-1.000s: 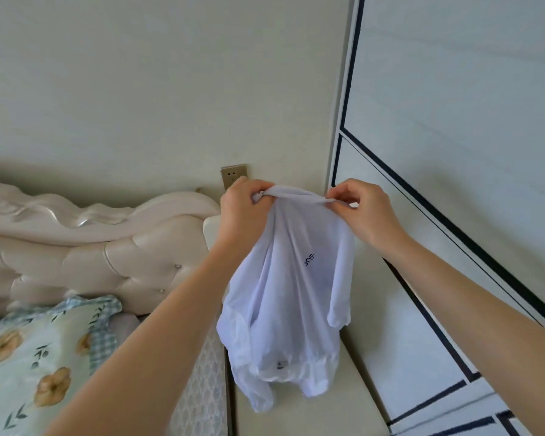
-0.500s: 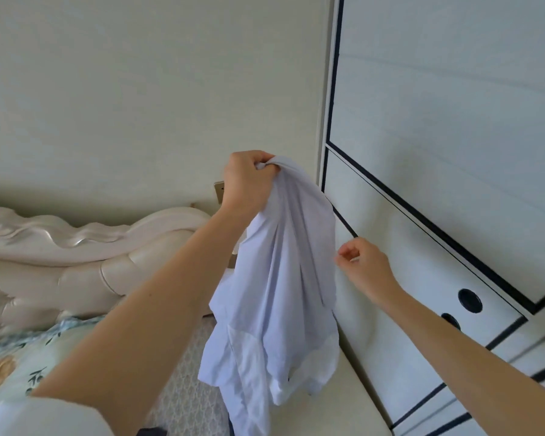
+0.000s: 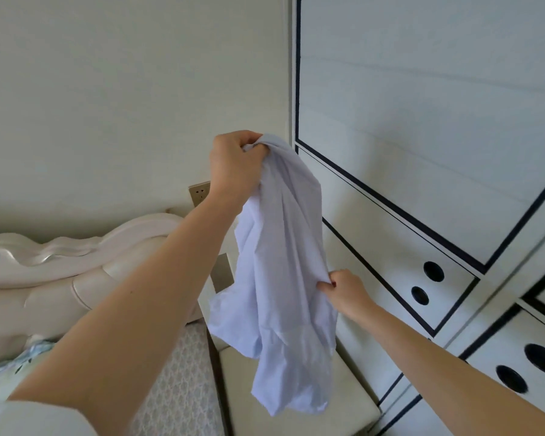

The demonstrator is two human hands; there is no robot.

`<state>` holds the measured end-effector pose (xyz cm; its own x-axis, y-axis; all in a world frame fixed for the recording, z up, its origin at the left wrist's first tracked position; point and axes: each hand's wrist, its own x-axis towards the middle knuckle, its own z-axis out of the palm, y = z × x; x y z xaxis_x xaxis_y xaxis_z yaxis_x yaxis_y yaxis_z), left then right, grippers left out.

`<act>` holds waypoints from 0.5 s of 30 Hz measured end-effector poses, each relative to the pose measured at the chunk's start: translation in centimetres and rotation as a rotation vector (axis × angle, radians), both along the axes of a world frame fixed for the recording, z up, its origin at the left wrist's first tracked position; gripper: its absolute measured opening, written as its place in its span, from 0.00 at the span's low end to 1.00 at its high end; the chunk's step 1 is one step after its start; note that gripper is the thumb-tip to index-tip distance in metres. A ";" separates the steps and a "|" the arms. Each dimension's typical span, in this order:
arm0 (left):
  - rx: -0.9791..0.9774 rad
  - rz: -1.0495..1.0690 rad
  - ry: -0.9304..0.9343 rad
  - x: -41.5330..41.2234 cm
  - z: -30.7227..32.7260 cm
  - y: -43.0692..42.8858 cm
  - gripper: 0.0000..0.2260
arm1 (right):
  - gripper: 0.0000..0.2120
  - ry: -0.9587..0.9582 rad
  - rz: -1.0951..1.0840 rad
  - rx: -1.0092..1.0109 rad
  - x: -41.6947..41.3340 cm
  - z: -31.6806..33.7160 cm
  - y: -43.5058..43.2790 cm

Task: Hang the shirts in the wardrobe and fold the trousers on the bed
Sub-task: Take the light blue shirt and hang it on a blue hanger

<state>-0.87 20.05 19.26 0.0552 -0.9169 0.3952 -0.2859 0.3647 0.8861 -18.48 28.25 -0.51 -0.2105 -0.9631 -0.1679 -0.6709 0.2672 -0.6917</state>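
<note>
Beside the wardrobe (image 3: 422, 121), my right hand (image 3: 343, 291) has dropped to pinch the white shirt (image 3: 280, 262) midway; left hand (image 3: 233, 165) grips its top, unhung.

White shirt (image 3: 280, 262), crumpled, hanging bunched at its top, beside closed white wardrobe (image 3: 422, 121) with black trim

Left grip (image 3: 233, 168) high, right grip (image 3: 343, 291) low

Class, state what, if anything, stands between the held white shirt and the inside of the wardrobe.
The wardrobe door itself: its white panels right of the shirt show no opening in view. The left hand grips the shirt's top, the right hand pinches its edge.
</note>
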 end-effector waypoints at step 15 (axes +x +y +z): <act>0.163 -0.079 -0.164 -3.5 -4.7 0.7 0.12 | 0.15 -0.082 -0.165 -0.440 -5.7 11.9 5.2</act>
<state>-4.40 20.70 14.54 -0.0719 -0.9682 0.2397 -0.4069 0.2479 0.8792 -24.17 33.42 11.39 -0.3693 -0.9014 0.2260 -0.5829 0.0353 -0.8118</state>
